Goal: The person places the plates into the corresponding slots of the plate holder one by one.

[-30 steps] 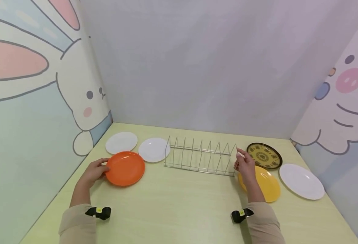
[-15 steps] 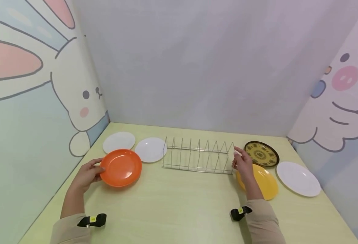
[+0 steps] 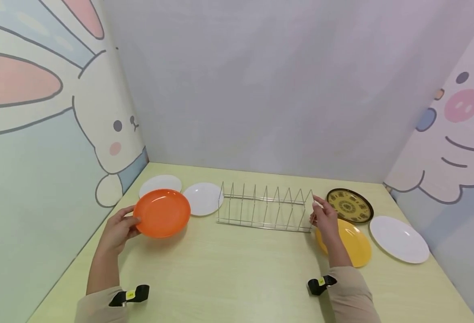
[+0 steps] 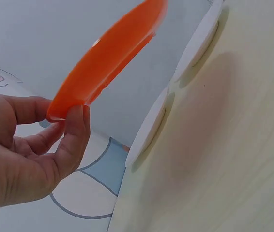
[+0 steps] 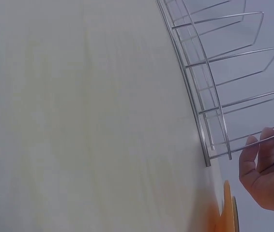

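An orange plate (image 3: 162, 213) is held up off the table by my left hand (image 3: 117, 229), which pinches its left rim between thumb and fingers. In the left wrist view the orange plate (image 4: 108, 60) tilts well above its shadow on the table. My right hand (image 3: 325, 220) grips the right end wire of a metal dish rack (image 3: 266, 208). The right wrist view shows the fingers (image 5: 267, 145) curled round that end wire. The rack stands on the table with its slots bare.
Two white plates lie at the left: one (image 3: 156, 181) partly behind the orange plate, the other (image 3: 202, 199) beside the rack. On the right are a yellow plate (image 3: 352, 244) partly under my right forearm, a patterned dark-rimmed plate (image 3: 350, 205) and a white oval plate (image 3: 399, 239).
My left hand has lifted the orange plate from the table, and it now overlaps the white plate behind it in the head view. The right hand keeps its grip on the rack.
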Demonstrator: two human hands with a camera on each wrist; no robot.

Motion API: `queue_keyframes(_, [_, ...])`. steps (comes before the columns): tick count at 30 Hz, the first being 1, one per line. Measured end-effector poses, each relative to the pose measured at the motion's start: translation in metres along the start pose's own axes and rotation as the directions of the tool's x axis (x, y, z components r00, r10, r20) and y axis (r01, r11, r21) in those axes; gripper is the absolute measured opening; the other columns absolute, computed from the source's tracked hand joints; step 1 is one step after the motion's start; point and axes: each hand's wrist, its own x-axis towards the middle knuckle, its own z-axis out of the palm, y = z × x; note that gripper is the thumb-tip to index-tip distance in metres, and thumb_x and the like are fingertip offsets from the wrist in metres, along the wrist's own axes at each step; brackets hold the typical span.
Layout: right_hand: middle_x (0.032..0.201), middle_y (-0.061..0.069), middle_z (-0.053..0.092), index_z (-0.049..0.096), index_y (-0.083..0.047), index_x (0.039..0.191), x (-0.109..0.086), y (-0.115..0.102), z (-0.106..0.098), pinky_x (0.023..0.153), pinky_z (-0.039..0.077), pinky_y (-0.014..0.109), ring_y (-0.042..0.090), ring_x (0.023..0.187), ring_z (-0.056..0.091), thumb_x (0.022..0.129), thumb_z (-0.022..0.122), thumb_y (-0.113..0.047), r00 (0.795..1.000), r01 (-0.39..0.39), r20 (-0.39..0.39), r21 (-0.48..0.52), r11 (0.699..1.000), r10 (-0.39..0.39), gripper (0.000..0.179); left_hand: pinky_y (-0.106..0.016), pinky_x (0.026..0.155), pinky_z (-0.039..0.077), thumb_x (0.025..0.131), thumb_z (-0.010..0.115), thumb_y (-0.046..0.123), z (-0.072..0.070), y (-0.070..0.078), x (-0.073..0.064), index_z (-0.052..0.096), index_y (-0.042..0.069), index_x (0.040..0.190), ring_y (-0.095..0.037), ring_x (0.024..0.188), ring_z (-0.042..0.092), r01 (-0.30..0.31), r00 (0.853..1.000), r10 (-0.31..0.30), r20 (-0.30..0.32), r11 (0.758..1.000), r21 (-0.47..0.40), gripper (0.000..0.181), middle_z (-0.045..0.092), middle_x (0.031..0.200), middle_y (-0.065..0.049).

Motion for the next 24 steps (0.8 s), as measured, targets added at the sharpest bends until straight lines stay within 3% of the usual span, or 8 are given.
queue_keyframes(7, [0.063, -0.001, 0.052, 0.049, -0.013, 0.133, -0.001, 0.001, -0.001, 0.058, 0.050, 0.030, 0.012, 0.057, 0.051, 0.098, 0.048, -0.026, 1.000, 0.006, 0.003, -0.012, 1.000, -0.006, 0.038, -0.027, 0.069, 0.053, 0.093, 0.051, 0.003, 0.010, 0.001, -0.002, 0.033, 0.003, 0.136, -0.013, 0.070, 0.059, 0.068, 0.997, -0.075, -0.037, 0.985, -0.159, 0.047, 0.060, 0.085, 0.002])
queue_keyframes(13, [0.064, -0.001, 0.052, 0.047, -0.012, 0.135, -0.002, 0.001, -0.002, 0.059, 0.049, 0.030, 0.012, 0.058, 0.051, 0.098, 0.047, -0.027, 1.000, 0.005, 0.009, -0.020, 1.000, -0.005, 0.039, -0.025, 0.068, 0.053, 0.092, 0.050, 0.000, 0.023, 0.008, -0.004, 0.043, 0.015, 0.122, -0.012, 0.069, 0.059, 0.070, 0.992, -0.098, -0.081, 0.954, -0.290, 0.035, 0.061, 0.082, 0.003])
queue_keyframes(19, [0.065, -0.001, 0.052, 0.046, -0.012, 0.136, -0.002, 0.000, -0.001, 0.059, 0.049, 0.031, 0.013, 0.060, 0.051, 0.098, 0.047, -0.027, 1.000, 0.002, 0.018, -0.016, 1.000, -0.001, 0.041, -0.027, 0.069, 0.053, 0.092, 0.046, -0.002, 0.035, 0.011, -0.004, 0.035, 0.012, 0.134, -0.014, 0.074, 0.058, 0.081, 0.984, -0.128, -0.126, 0.942, -0.324, 0.045, 0.056, 0.093, -0.003])
queue_keyframes(24, [0.064, -0.001, 0.052, 0.046, -0.012, 0.136, -0.001, -0.001, -0.001, 0.059, 0.049, 0.030, 0.012, 0.059, 0.051, 0.098, 0.048, -0.027, 1.000, 0.001, 0.018, 0.002, 1.000, -0.001, 0.041, -0.029, 0.072, 0.051, 0.092, 0.043, -0.002, 0.046, 0.015, -0.003, 0.018, 0.008, 0.144, -0.018, 0.082, 0.053, 0.085, 0.983, -0.126, -0.133, 0.957, -0.277, 0.058, 0.042, 0.115, -0.014])
